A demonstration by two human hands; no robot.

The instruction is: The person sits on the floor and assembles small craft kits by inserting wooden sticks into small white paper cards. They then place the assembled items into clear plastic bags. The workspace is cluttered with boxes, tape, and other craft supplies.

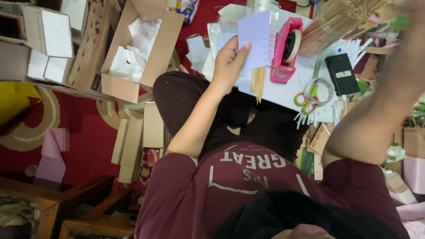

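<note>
Head view, looking down over the person's lap, frame rotated. Left hand (230, 59) pinches a pale lavender paper sheet (256, 39), thumb on its face near the lower edge, fingers behind; the sheet is held up over the near-left part of a low white table (283, 90). Right hand is off the top-right of the frame, arm blurred; cannot tell whether it is clenched or released.

The sheet looks thin, light and floppy; likely to crease if squeezed hard. Best taken by an edge or corner with a flat pinch, as it is now.

On the table: a pink tape dispenser (285, 51) just beside the sheet, a bundle of thin wooden skewers (257, 84) hanging off the near edge, scissors with green and yellow handles (306, 101) near a clear tape roll (319, 90), and a dark green booklet (341, 73) toward the right.

The table is crowded, with little bare surface. Left of it, on the red carpet, an open cardboard box of white paper scraps (133, 53). Freest room seems to be above the lap.
</note>
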